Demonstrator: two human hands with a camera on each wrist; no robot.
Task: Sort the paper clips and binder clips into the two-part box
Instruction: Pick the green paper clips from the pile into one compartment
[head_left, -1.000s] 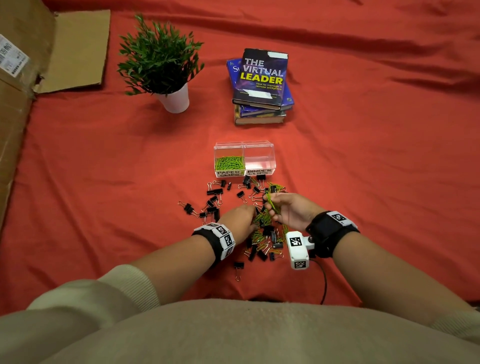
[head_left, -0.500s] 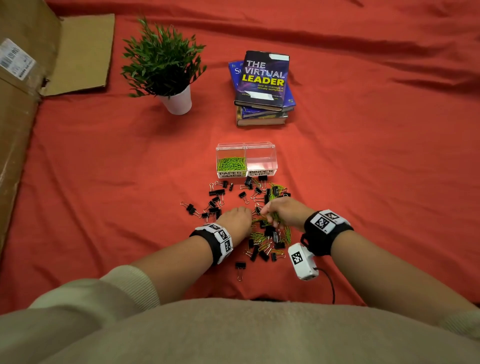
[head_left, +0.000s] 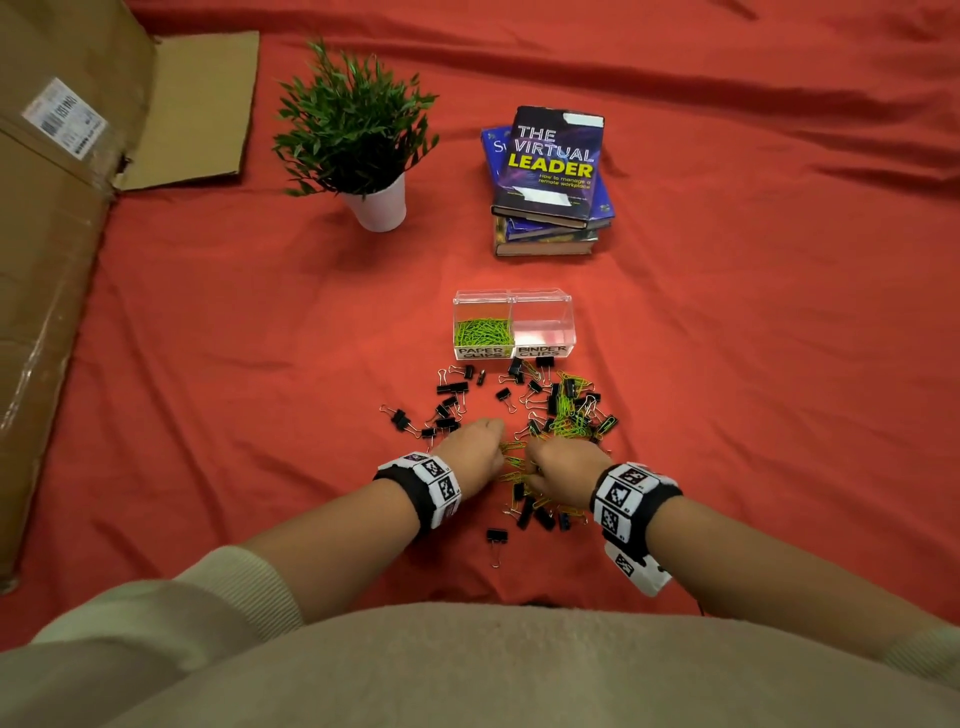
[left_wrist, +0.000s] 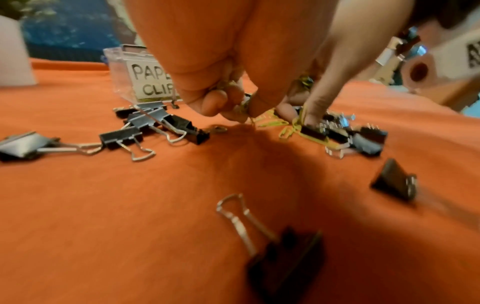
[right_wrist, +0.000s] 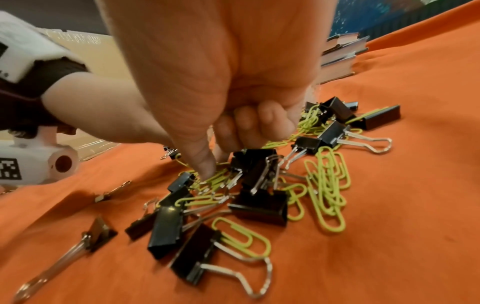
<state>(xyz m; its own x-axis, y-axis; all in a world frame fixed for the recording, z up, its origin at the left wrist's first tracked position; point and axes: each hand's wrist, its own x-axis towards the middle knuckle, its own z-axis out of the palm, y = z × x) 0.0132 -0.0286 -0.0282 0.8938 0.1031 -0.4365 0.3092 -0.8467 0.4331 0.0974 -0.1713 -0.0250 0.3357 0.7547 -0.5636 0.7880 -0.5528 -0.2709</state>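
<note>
Two hands work a mixed heap of clips on a red cloth (head_left: 208, 322), with a cardboard box (head_left: 57, 249), a potted plant (head_left: 358, 135) and a stack of books (head_left: 550, 176) lying well beyond the sorting area. Nearer, just past the heap, sits the clear two-part box (head_left: 513, 325): its left half, labelled for paper clips, holds a green pile, while the right half, labelled for binder clips, looks bare.

Black binder clips (head_left: 451, 388) lie scattered from the box front back towards the person, tangled at the right with green paper clips (head_left: 566, 421).

Down in the near part of the heap, the left hand (head_left: 475, 449) has its fingers curled around a small bunch of green wire, seen closely in the left wrist view at the fingertips (left_wrist: 221, 102). Beside it, almost touching, the right hand (head_left: 563, 465) curls too, thumb and forefinger (right_wrist: 205, 166) pressed onto a green clip among black ones; whether the clip is truly pinched cannot be told.

Judged from this, the paper-clip step is under way and the binder clips have not been started. Next, each pinch must free green wire from the black clips' handles before the carry to the left compartment.
</note>
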